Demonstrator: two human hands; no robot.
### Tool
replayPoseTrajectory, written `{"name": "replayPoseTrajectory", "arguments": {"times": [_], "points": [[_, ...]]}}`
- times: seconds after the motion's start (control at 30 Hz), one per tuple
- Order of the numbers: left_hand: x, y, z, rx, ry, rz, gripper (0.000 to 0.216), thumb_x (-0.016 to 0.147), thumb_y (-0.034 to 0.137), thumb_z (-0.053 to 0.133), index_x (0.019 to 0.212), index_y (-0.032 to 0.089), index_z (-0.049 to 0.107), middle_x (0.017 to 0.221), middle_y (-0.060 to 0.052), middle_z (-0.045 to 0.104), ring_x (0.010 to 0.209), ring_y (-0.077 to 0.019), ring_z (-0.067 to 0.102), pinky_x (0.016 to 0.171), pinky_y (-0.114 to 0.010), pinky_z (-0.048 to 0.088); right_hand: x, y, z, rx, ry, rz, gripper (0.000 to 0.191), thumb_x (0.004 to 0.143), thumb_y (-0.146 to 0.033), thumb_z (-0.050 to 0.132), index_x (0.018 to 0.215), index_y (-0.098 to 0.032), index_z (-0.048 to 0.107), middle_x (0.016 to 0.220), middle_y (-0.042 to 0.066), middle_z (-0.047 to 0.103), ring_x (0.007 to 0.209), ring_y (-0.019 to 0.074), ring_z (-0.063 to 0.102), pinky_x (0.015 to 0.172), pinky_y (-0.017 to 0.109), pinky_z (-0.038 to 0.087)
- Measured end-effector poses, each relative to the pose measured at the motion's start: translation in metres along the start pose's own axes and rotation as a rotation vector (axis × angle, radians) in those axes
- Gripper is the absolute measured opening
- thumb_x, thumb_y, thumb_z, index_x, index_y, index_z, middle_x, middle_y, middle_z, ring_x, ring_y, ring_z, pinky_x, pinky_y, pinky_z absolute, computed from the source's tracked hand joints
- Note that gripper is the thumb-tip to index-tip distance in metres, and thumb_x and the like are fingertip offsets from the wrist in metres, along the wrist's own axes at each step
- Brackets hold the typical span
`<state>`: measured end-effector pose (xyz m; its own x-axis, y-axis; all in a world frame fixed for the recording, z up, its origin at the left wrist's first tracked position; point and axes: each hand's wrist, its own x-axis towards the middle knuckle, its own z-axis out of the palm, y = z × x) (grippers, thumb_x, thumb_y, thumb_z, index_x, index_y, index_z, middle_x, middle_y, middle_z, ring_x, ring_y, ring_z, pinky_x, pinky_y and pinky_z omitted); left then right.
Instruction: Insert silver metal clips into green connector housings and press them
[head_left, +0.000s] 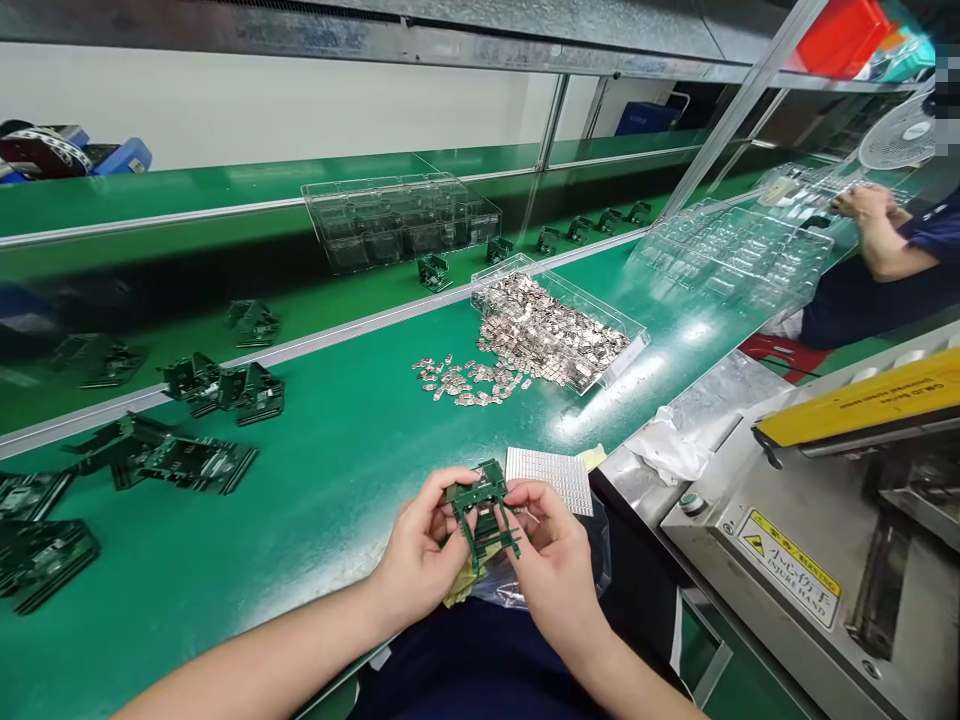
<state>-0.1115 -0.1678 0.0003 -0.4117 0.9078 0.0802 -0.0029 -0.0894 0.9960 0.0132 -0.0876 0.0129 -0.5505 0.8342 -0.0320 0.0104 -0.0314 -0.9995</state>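
A small green circuit board panel is held upright between both of my hands at the near edge of the green bench. My left hand pinches its left side with thumb and fingers. My right hand grips its right side, fingertips at the top corner. Just behind my right hand lies a flat silver grid sheet. A clear bag sits under my hands. Farther back a clear tray holds several small metal clips, with loose metal clips spilled beside it.
Several green board panels lie at the left and along the conveyor belt. Stacked clear trays and blister trays stand behind. A metal press machine fills the right. Another person's arm works at the far right.
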Motion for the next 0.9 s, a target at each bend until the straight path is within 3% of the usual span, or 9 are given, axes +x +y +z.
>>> {"name": "replayPoseTrajectory", "arguments": {"times": [0.2, 0.4, 0.53, 0.6, 0.7, 0.8, 0.9], "points": [[-0.004, 0.003, 0.004, 0.010, 0.016, -0.012, 0.025, 0.088, 0.017, 0.054, 0.112, 0.023, 0.051, 0.081, 0.001, 0.059, 0.071, -0.0091, 0.057, 0.066, -0.017, 0.048, -0.002, -0.002, 0.004, 0.249, 0.023, 0.138, 0.026, 0.070, -0.024, 0.077, 0.071, -0.018, 0.052, 0.067, -0.003, 0.054, 0.060, 0.0090, 0.048, 0.054, 0.018, 0.040], [-0.008, 0.010, 0.013, 0.050, -0.040, -0.067, 0.027, 0.085, 0.017, 0.056, 0.111, 0.021, 0.052, 0.081, 0.001, 0.060, 0.068, -0.0093, 0.057, 0.060, -0.016, 0.047, -0.012, 0.001, -0.009, 0.304, 0.065, 0.154, 0.029, 0.069, -0.028, 0.081, 0.073, -0.018, 0.054, 0.068, -0.003, 0.054, 0.063, 0.0093, 0.048, 0.057, 0.018, 0.042], [0.030, 0.005, 0.023, 0.137, -0.063, 0.018, 0.030, 0.082, 0.014, 0.055, 0.111, 0.022, 0.052, 0.092, -0.001, 0.062, 0.073, -0.0095, 0.060, 0.063, -0.017, 0.048, -0.029, 0.023, -0.037, 0.223, 0.223, 0.087, 0.023, 0.081, -0.040, 0.071, 0.087, -0.019, 0.062, 0.082, 0.002, 0.061, 0.073, 0.0131, 0.056, 0.066, 0.023, 0.049], [0.063, -0.003, 0.035, 0.177, -0.024, 0.066, 0.032, 0.079, 0.011, 0.056, 0.109, 0.021, 0.051, 0.094, -0.001, 0.063, 0.077, -0.0101, 0.062, 0.067, -0.018, 0.049, -0.033, 0.038, -0.049, 0.200, 0.291, 0.162, 0.027, 0.080, -0.044, 0.072, 0.084, -0.018, 0.064, 0.080, 0.002, 0.062, 0.069, 0.0126, 0.055, 0.063, 0.023, 0.048], [0.101, -0.018, 0.060, 0.209, -0.020, 0.090, 0.032, 0.077, 0.009, 0.054, 0.107, 0.019, 0.050, 0.087, -0.001, 0.064, 0.075, -0.0112, 0.063, 0.067, -0.019, 0.050, -0.029, 0.055, -0.057, 0.307, 0.256, 0.345, 0.037, 0.069, -0.048, 0.080, 0.084, -0.016, 0.068, 0.079, 0.005, 0.065, 0.071, 0.0143, 0.057, 0.059, 0.023, 0.048], [0.107, -0.029, 0.080, 0.246, -0.048, 0.100, 0.034, 0.076, 0.008, 0.053, 0.107, 0.019, 0.052, 0.085, 0.000, 0.065, 0.066, -0.0101, 0.061, 0.062, -0.020, 0.048, -0.018, 0.061, -0.056, 0.390, 0.201, 0.395, 0.041, 0.065, -0.049, 0.082, 0.086, -0.016, 0.069, 0.082, 0.006, 0.067, 0.076, 0.0154, 0.060, 0.062, 0.024, 0.050], [0.089, -0.034, 0.087, 0.281, -0.066, 0.111, 0.036, 0.076, 0.008, 0.053, 0.109, 0.021, 0.054, 0.090, 0.001, 0.066, 0.066, -0.0097, 0.060, 0.061, -0.020, 0.046, -0.011, 0.060, -0.055, 0.425, 0.108, 0.426, 0.038, 0.064, -0.046, 0.083, 0.077, -0.013, 0.070, 0.076, 0.007, 0.069, 0.072, 0.0151, 0.063, 0.063, 0.024, 0.050]]}}
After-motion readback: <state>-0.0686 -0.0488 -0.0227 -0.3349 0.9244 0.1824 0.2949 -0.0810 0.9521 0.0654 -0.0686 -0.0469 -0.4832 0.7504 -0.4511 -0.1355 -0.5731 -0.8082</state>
